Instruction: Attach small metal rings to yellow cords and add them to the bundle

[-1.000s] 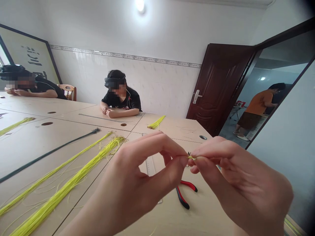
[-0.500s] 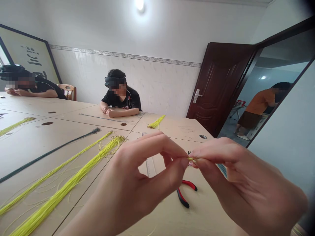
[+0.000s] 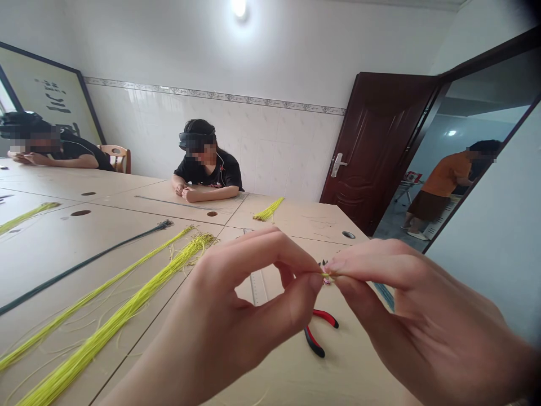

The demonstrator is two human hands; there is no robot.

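Note:
Between my two hands, above the table, is a short stretch of thin yellow cord (image 3: 324,275). My left hand (image 3: 257,293) pinches it between thumb and forefinger. From the other side, my right hand (image 3: 406,299) pinches the cord with its thumb and fingertips. Most of the cord is hidden by the fingers. Below them on the table lie pliers with red and black handles (image 3: 315,341), their head partly covered by my hands. A clear ruler (image 3: 258,290) shows through the loop of my left fingers.
Long bundles of yellow cord (image 3: 143,293) and a dark grey-green bundle (image 3: 93,256) lie on the left of the table (image 3: 177,361). A small yellow bundle (image 3: 269,210) lies farther back. Two people sit across the table; another stands beyond the open door (image 3: 376,146).
My right hand has shifted slightly, its thumb drawn a little away from the left fingertips and its wrist farther right. My left hand has hardly moved.

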